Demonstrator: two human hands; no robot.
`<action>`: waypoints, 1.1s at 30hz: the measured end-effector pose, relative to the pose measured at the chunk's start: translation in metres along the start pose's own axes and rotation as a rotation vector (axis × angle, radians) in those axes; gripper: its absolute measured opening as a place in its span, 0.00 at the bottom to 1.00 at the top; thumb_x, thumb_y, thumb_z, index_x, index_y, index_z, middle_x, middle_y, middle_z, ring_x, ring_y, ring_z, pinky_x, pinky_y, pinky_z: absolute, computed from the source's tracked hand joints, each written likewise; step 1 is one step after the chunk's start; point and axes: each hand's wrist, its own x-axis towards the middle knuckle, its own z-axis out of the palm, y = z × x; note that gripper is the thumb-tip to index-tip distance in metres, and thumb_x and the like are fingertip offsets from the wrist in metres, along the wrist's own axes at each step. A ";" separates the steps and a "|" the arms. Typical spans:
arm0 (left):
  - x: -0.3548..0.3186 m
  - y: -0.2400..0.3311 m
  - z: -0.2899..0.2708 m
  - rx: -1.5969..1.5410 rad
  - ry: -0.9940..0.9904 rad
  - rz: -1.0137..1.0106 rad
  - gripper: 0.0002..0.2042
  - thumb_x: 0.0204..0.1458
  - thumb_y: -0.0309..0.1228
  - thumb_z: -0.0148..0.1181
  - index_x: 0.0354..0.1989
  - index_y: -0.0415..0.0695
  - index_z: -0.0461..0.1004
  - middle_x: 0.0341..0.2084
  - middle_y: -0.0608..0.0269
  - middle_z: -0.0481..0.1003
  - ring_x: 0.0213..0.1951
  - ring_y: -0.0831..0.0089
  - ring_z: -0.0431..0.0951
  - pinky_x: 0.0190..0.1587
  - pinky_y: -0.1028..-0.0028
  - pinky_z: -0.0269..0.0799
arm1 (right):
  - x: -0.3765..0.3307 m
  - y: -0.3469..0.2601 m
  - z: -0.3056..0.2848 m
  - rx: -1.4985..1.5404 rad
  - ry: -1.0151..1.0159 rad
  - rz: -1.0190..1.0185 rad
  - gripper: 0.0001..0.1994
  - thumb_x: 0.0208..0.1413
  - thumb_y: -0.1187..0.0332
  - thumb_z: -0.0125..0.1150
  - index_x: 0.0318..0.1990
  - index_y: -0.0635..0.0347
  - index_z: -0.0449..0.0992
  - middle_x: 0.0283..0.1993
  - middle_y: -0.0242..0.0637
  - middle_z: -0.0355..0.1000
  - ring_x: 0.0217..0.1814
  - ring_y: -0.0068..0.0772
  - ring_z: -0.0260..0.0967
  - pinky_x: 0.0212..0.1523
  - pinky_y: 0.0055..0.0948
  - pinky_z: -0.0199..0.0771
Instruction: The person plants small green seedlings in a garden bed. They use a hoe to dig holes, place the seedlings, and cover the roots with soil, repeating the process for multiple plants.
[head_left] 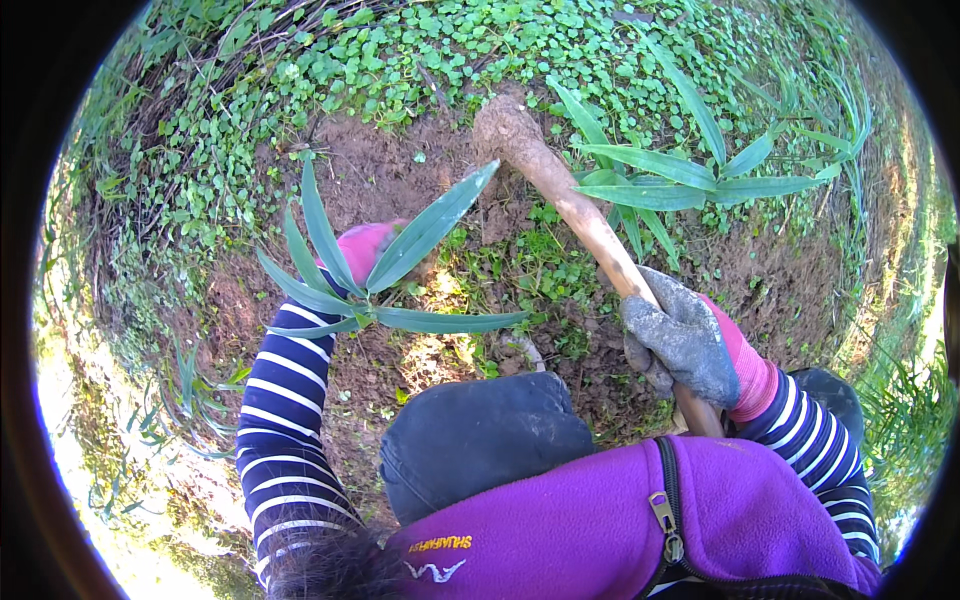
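My right hand (685,335), in a grey, soil-stained glove with a pink cuff, is wrapped round the wooden handle of a hoe (580,212). The handle slants up and left to a thick end caked with mud; its blade cannot be made out. At the left, my left hand (366,248) reaches down toward bare soil in a pink glove. Long leaves of a green plant (425,232) stand in front of it and hide its fingers, so whether it grips anything does not show.
Brown, loose soil (345,165) lies ahead, with low leafy ground cover (430,50) beyond it. Another long-leaved plant (680,185) leans in from the right, near the handle. My dark-clad knee (485,440) is close below, in front of my purple vest (570,520).
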 end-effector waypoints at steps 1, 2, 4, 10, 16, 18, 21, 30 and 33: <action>0.002 0.007 0.001 0.114 -0.049 -0.100 0.19 0.59 0.39 0.60 0.54 0.41 0.73 0.48 0.62 0.78 0.48 0.71 0.76 0.50 0.68 0.72 | 0.000 0.000 0.000 0.001 0.001 -0.001 0.24 0.65 0.54 0.53 0.63 0.55 0.62 0.26 0.27 0.66 0.19 0.15 0.60 0.19 0.18 0.63; 0.003 0.011 -0.003 0.125 -0.079 -0.082 0.20 0.58 0.40 0.62 0.54 0.41 0.73 0.48 0.63 0.78 0.48 0.71 0.76 0.49 0.67 0.72 | 0.000 0.000 0.000 0.017 -0.004 0.005 0.25 0.65 0.54 0.53 0.64 0.55 0.61 0.26 0.27 0.66 0.19 0.15 0.60 0.19 0.18 0.63; 0.005 0.015 -0.012 0.163 -0.151 -0.072 0.22 0.55 0.42 0.65 0.54 0.42 0.72 0.48 0.63 0.78 0.48 0.71 0.77 0.49 0.65 0.73 | 0.000 0.000 0.001 0.050 -0.012 0.021 0.27 0.65 0.54 0.52 0.67 0.55 0.59 0.26 0.28 0.66 0.19 0.15 0.60 0.19 0.19 0.63; -0.022 0.006 -0.008 -0.069 0.050 0.079 0.29 0.52 0.37 0.64 0.63 0.43 0.66 0.50 0.52 0.76 0.53 0.59 0.76 0.55 0.64 0.70 | 0.000 0.004 0.000 0.032 -0.011 0.005 0.28 0.65 0.54 0.53 0.68 0.55 0.58 0.26 0.28 0.66 0.18 0.16 0.60 0.18 0.20 0.63; -0.028 -0.052 -0.007 0.037 0.074 -0.153 0.30 0.51 0.36 0.69 0.62 0.41 0.67 0.52 0.59 0.75 0.52 0.67 0.73 0.55 0.65 0.69 | 0.004 0.005 -0.002 -0.005 -0.011 -0.025 0.23 0.65 0.53 0.53 0.60 0.57 0.64 0.26 0.28 0.67 0.18 0.16 0.61 0.18 0.19 0.63; -0.039 -0.071 -0.014 -0.006 0.119 0.026 0.22 0.53 0.32 0.65 0.55 0.39 0.67 0.45 0.52 0.76 0.45 0.60 0.78 0.49 0.64 0.74 | 0.005 0.005 -0.002 0.003 -0.016 -0.044 0.23 0.65 0.51 0.52 0.58 0.58 0.64 0.25 0.29 0.67 0.18 0.16 0.60 0.17 0.19 0.62; -0.084 -0.093 -0.014 -0.412 0.156 -0.146 0.26 0.54 0.34 0.64 0.60 0.39 0.65 0.44 0.52 0.76 0.45 0.62 0.77 0.50 0.65 0.74 | 0.004 0.006 -0.003 0.046 -0.012 -0.038 0.23 0.65 0.50 0.52 0.58 0.58 0.64 0.25 0.29 0.67 0.17 0.16 0.59 0.17 0.19 0.60; -0.218 -0.158 0.062 -0.211 0.295 -0.780 0.28 0.51 0.38 0.67 0.59 0.40 0.68 0.56 0.49 0.73 0.56 0.57 0.74 0.59 0.63 0.69 | 0.005 0.004 -0.004 0.078 0.009 -0.074 0.23 0.65 0.54 0.52 0.60 0.58 0.63 0.24 0.29 0.66 0.17 0.18 0.58 0.18 0.20 0.61; -0.219 -0.136 0.086 -0.685 0.637 -0.355 0.22 0.54 0.38 0.64 0.55 0.40 0.72 0.56 0.52 0.73 0.54 0.58 0.75 0.58 0.64 0.69 | 0.007 0.003 0.000 0.070 0.018 -0.097 0.27 0.64 0.54 0.55 0.65 0.57 0.62 0.24 0.29 0.64 0.17 0.18 0.56 0.18 0.18 0.59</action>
